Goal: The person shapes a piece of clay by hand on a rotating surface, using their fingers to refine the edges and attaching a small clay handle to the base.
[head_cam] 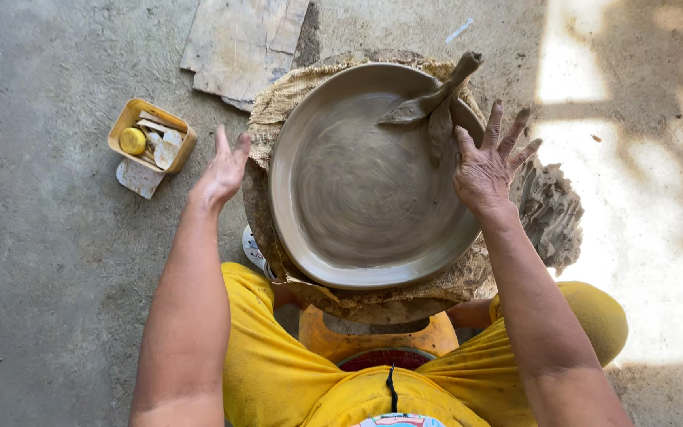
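Your left hand (223, 170) hovers open just left of the wide grey clay dish (357, 190), and your right hand (488, 162), fingers spread and holding nothing, rests at its right rim. The dish sits on burlap (278, 103) in the middle, with bare concrete floor (49, 277) open on the left. At far left a small yellow box (130, 119) holds a yellow round piece (132, 141) and pale scraps.

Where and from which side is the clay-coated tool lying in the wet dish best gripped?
Probably by the tool's upper end, which juts past the dish rim at the top right. Come from the right, where the right hand hovers open. The lower blade lies flat on wet clay, so gripping there would likely mar the surface.
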